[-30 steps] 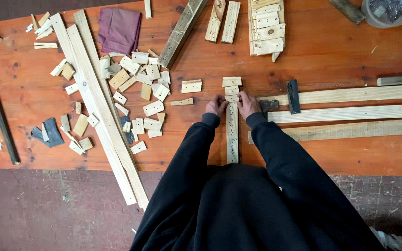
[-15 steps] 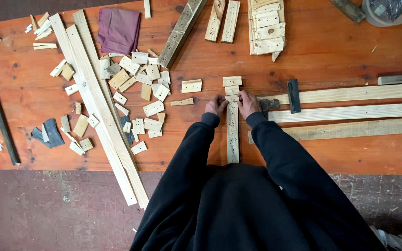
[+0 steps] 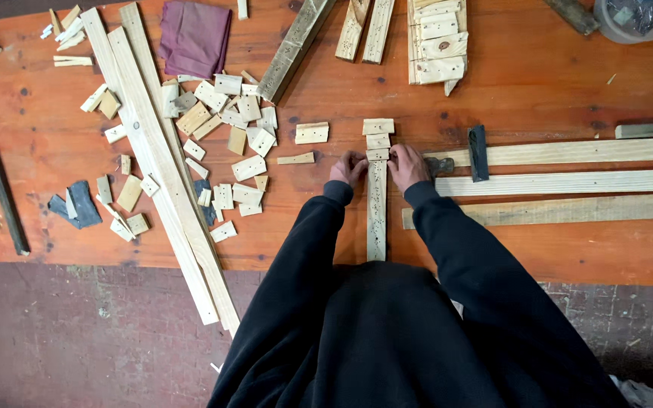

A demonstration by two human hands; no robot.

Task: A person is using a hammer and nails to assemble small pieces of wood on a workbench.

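Note:
A narrow wooden slat [image 3: 376, 215] lies lengthwise on the orange table [image 3: 568, 98], pointing away from me. Three small wooden blocks [image 3: 378, 140] sit in a row at its far end. My left hand [image 3: 348, 168] rests with curled fingers against the left side of the slat's far end. My right hand [image 3: 407, 165] presses against the right side, fingertips on the nearest block. Both arms wear black sleeves.
Several loose small wood blocks [image 3: 221, 128] lie scattered to the left. Long planks [image 3: 162, 162] run diagonally off the table's front edge. Three long slats [image 3: 568, 181] lie to the right with a hammer [image 3: 466, 155]. A maroon cloth [image 3: 194, 36] and a plastic tub [image 3: 632, 17] sit at the back.

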